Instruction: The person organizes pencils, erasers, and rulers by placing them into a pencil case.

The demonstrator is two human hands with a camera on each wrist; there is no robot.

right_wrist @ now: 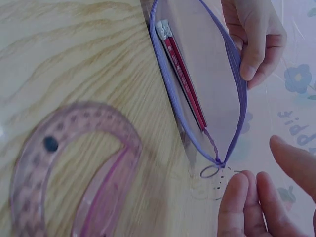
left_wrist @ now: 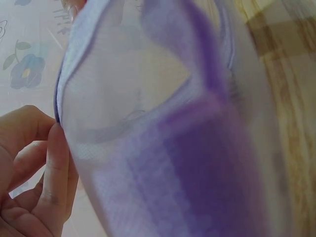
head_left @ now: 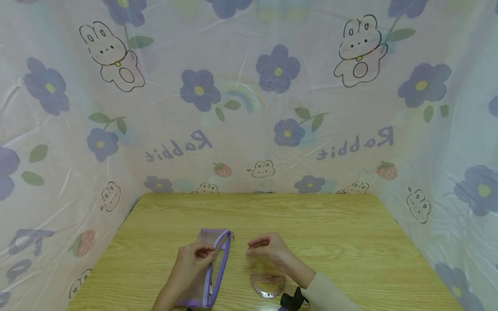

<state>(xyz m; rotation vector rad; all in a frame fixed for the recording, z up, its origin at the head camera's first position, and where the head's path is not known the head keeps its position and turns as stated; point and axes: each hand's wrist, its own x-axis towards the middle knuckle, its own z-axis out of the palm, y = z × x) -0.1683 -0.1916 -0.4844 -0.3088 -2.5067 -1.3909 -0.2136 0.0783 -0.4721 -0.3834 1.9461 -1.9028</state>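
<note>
From the left, our left hand (head_left: 190, 261) pinches the rim of an unzipped pouch (head_left: 222, 268) left of centre, towards the near edge of the worktop (head_left: 330, 242), with two red pencils (right_wrist: 182, 76) already inside. Farther right, the protractor (head_left: 267, 279) is still outside, near that edge, beside our right hand (head_left: 272, 248), its thumb and fingers slightly parted around nothing. We see rabbit-print cloth (head_left: 233, 147) behind the wood-grain top's far edge and along both sides.
</note>
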